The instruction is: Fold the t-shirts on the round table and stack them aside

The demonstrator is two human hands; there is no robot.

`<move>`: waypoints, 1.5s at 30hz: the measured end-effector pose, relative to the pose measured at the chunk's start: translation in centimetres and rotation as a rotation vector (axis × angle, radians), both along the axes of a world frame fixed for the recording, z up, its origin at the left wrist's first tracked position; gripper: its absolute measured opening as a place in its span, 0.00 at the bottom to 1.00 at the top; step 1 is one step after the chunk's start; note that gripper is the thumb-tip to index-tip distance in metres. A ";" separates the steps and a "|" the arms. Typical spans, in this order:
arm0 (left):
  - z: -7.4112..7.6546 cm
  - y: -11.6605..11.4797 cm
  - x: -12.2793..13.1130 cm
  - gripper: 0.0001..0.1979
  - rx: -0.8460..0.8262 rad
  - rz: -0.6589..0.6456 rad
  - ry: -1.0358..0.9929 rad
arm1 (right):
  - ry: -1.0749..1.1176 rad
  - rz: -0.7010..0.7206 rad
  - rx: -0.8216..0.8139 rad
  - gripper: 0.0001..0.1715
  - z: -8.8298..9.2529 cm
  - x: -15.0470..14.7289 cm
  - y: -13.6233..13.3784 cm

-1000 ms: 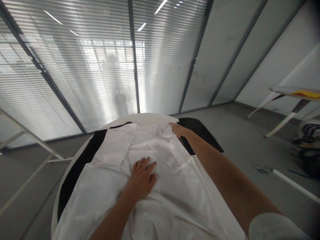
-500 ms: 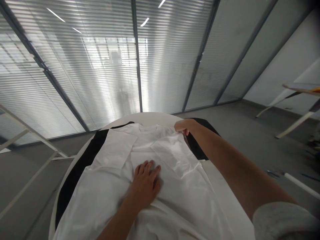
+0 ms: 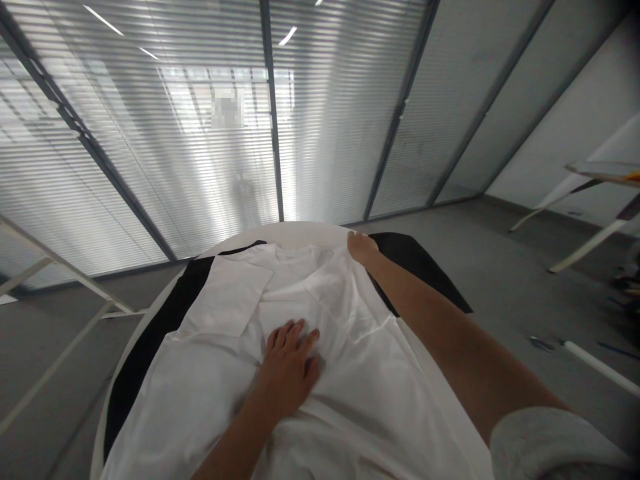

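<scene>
Lengthwise, a white shirt [image 3: 360, 400] is laid out on a round white table [image 3: 295, 230]. Its long axis is directed away from the camera wearer toward the glass wall, with the neck end pointing away and the lower part running out of the frame at the bottom. Two broad, flat panels are spread on either side of the centre at the neck end; whether they are collar or lapels cannot be told. A black cloth [image 3: 150, 373] is seen beneath the shirt, showing along its left side and beyond its far right side.

The left hand [image 3: 287, 367] is pressed on the middle of the shirt, open, with the fingers spread and no fabric gathered. The right hand [image 3: 363, 248] is placed at the far edge of the shirt near the table rim, with the fingers curled and the fabric edge pinched, though the fingertips are partly hidden. The right forearm is stretched over the shirt's right side, and a grey sleeve [image 3: 550, 443] is seen at the lower right.

Around the table, a grey floor [image 3: 500, 280] is seen. A white tube [image 3: 600, 367] is lying on it, and a white metal frame [image 3: 50, 280] is standing at the left. A side table [image 3: 600, 170] is placed at the right, and slatted blinds [image 3: 350, 120] are hung behind the glass wall.
</scene>
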State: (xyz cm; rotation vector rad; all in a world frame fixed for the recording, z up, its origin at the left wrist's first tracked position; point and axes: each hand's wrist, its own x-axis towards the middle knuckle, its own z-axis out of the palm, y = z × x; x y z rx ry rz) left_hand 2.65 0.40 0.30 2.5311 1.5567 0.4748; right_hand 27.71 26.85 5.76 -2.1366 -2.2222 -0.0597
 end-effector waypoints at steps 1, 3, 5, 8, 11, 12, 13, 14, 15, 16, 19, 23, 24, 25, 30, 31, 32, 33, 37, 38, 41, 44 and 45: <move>0.0 0.0 0.0 0.25 0.007 0.002 -0.005 | -0.002 -0.036 0.021 0.22 -0.2 -0.4 -0.4; -0.1 0.0 0.0 0.25 0.022 0.005 -0.014 | -0.004 -0.079 0.097 0.23 -0.4 -1.2 -1.4; -0.2 0.0 0.0 0.25 0.032 0.006 -0.013 | -0.009 -0.038 0.191 0.24 -0.9 -1.8 -3.0; -0.4 0.0 -0.1 0.26 0.033 0.007 -0.002 | -0.034 0.136 0.262 0.28 -2.5 -2.0 -6.0; -0.4 0.0 -0.1 0.25 0.020 0.007 0.004 | -0.049 0.241 0.160 0.31 -5.1 -1.7 -8.7; -0.4 -0.1 -0.1 0.25 0.015 0.009 0.003 | -0.037 0.240 0.104 0.31 -5.9 -1.5 -9.2; -0.3 -0.1 -0.1 0.25 0.010 0.012 0.002 | -0.022 0.230 0.058 0.31 -6.5 -1.4 -9.5; -0.3 -0.1 -0.1 0.25 0.008 0.016 0.001 | -0.007 0.214 0.025 0.32 -7.0 -1.3 -9.7; -0.2 -0.2 0.0 0.25 0.007 0.018 0.000 | 0.005 0.199 0.010 0.32 -7.2 -1.3 -9.7; -0.2 -0.2 0.0 0.25 0.008 0.018 0.000 | 0.014 0.186 0.009 0.33 -7.4 -1.3 -9.6; -0.2 -0.3 0.0 0.26 0.016 0.012 -0.002 | 0.031 0.153 0.021 0.33 -7.0 -1.7 -9.3; -0.4 -0.3 -0.1 0.26 0.024 0.014 -0.006 | 0.022 0.107 0.092 0.32 -6.3 -2.1 -10.6; -0.5 -0.3 -0.1 0.26 0.026 0.016 -0.008 | 0.016 0.100 0.124 0.32 -6.3 -2.2 -11.3; -0.5 -0.3 -0.1 0.26 0.028 0.017 -0.010 | 0.013 0.100 0.152 0.32 -6.4 -2.2 -12.1; -0.4 -0.3 -0.1 0.26 0.017 0.025 -0.004 | 0.002 0.097 0.152 0.32 -7.7 -2.3 -16.1; -0.4 -0.3 0.0 0.26 0.013 0.030 -0.004 | -0.006 0.098 0.149 0.31 -7.9 -2.3 -16.6; -0.4 -0.3 -0.1 0.26 0.008 0.033 -0.005 | -0.015 0.101 0.151 0.31 -8.1 -2.3 -16.8; -0.3 -0.3 -0.1 0.26 0.005 0.034 -0.006 | -0.023 0.103 0.157 0.31 -8.2 -2.3 -17.0; -0.5 -0.4 -0.1 0.26 0.008 0.030 -0.013 | -0.043 0.084 0.153 0.31 -8.3 -2.5 -16.6; -0.5 -0.4 -0.1 0.26 0.009 0.029 -0.016 | -0.044 0.082 0.146 0.32 -8.3 -2.5 -16.5; -0.5 -0.6 0.1 0.25 0.002 0.026 -0.029 | -0.037 0.084 0.129 0.32 -8.2 -2.5 -16.5; 0.2 -0.1 0.0 0.23 -0.058 0.053 -0.090 | -0.012 0.087 0.141 0.32 -8.1 -2.3 -16.6; 0.7 0.4 -0.3 0.21 -0.091 0.072 -0.137 | 0.004 0.087 0.147 0.32 -7.8 -2.2 -16.5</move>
